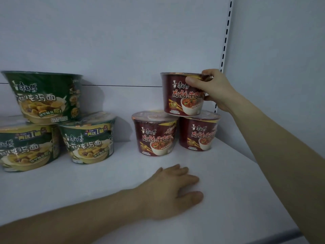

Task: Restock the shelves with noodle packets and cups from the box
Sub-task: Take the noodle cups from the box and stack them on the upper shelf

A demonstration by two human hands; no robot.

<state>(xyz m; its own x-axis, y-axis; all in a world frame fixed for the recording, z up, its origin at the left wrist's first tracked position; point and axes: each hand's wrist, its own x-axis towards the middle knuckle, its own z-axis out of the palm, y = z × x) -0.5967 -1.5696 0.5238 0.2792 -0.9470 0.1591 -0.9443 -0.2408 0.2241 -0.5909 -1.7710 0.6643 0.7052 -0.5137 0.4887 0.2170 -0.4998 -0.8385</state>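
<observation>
A dark red noodle cup [179, 95] sits on top of two other red cups [154, 134] [198, 132] at the back right of the white shelf [228, 182]. My right hand [214, 88] grips the top cup by its rim and right side. Flat on the shelf in front of the red cups lies my left hand [174, 187], palm down, fingers apart, holding nothing. To the left, three green noodle cups form a similar stack: one on top [45, 95], two below [26, 147] [89, 138]. The box is out of view.
A white back panel [123, 41] closes the shelf behind the cups. A slotted upright rail [226, 37] runs down the right rear corner, beside a white side wall. The shelf's front edge [263, 235] shows at the lower right.
</observation>
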